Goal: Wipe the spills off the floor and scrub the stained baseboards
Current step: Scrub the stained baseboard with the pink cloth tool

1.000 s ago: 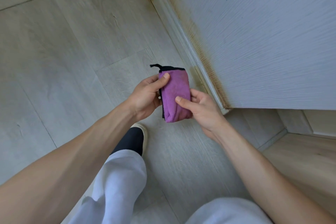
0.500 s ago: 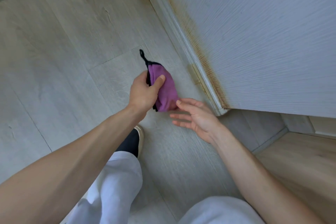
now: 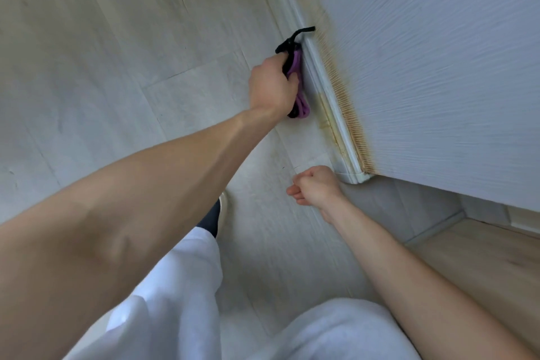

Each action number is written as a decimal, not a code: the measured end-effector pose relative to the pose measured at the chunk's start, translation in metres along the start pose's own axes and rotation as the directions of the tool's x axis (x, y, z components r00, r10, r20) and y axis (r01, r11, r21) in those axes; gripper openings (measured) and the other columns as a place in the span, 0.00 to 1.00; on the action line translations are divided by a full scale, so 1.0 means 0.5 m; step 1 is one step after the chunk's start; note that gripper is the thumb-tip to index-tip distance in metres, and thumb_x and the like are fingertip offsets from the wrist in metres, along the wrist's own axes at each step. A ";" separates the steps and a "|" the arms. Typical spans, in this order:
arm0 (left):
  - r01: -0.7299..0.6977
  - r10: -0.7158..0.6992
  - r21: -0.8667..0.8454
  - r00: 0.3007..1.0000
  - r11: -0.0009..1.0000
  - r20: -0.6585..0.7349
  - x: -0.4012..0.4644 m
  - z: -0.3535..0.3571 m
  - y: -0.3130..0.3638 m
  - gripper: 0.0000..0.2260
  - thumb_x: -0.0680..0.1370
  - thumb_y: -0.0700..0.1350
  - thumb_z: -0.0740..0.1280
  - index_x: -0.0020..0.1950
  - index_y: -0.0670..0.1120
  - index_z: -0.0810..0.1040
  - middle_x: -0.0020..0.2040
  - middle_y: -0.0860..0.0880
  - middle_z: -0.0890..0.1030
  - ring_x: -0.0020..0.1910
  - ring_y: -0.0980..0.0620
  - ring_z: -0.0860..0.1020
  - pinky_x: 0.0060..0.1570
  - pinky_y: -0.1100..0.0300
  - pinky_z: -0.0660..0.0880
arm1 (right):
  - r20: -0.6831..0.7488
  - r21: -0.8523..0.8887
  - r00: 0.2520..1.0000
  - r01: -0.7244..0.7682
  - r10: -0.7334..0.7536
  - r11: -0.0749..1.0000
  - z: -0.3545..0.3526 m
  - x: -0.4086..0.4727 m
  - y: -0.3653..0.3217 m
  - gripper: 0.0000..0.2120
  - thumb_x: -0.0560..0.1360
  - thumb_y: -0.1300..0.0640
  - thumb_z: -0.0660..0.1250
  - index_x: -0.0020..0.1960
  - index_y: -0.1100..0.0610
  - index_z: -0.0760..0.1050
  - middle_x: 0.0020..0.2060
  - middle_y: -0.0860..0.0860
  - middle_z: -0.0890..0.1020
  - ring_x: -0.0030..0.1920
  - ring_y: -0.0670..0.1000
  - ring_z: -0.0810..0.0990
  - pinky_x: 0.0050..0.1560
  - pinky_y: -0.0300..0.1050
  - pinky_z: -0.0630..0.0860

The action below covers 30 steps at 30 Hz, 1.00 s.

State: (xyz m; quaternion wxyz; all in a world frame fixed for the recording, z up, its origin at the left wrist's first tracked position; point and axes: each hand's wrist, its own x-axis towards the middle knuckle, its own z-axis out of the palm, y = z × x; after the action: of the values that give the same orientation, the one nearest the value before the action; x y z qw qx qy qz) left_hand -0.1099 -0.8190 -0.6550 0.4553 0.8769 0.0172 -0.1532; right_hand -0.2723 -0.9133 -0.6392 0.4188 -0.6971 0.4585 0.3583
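My left hand (image 3: 271, 86) grips a folded purple cloth (image 3: 298, 90) with black edging and presses it against the white baseboard (image 3: 327, 88). The cloth's black loop sticks up over the top of the baseboard. Brown-orange stains run along the baseboard and the wall (image 3: 438, 52) just above it, heaviest toward the near end. My right hand (image 3: 315, 185) hovers over the pale floor (image 3: 117, 67) near the baseboard's end corner, fingers curled into a loose fist, holding nothing.
The wall ends at a corner (image 3: 358, 178); past it lie a grey strip and a light wooden floor (image 3: 467, 257) at the right. My knees in white trousers (image 3: 175, 301) and one shoe (image 3: 223, 207) fill the lower middle.
My right hand let go of the cloth, pulled back and curled shut. My left hand carried the cloth forward and right onto the baseboard. The view moved closer to the wall.
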 end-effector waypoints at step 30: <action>0.434 -0.391 -0.267 0.898 0.860 0.203 -0.036 0.009 -0.001 0.07 0.78 0.40 0.67 0.41 0.40 0.80 0.35 0.48 0.79 0.36 0.48 0.79 0.33 0.56 0.78 | 0.023 -0.244 0.999 0.044 -0.040 0.969 -0.005 -0.012 -0.023 0.09 0.82 0.63 0.62 0.44 0.57 0.77 0.41 0.53 0.87 0.47 0.51 0.86 0.59 0.54 0.82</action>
State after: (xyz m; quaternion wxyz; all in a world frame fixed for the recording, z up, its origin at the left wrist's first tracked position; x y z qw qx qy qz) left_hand -0.1280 -0.8203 -0.6525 0.5418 0.7585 0.1959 -0.3045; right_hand -0.2632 -0.9107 -0.6300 0.3413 -0.7497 0.3923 0.4094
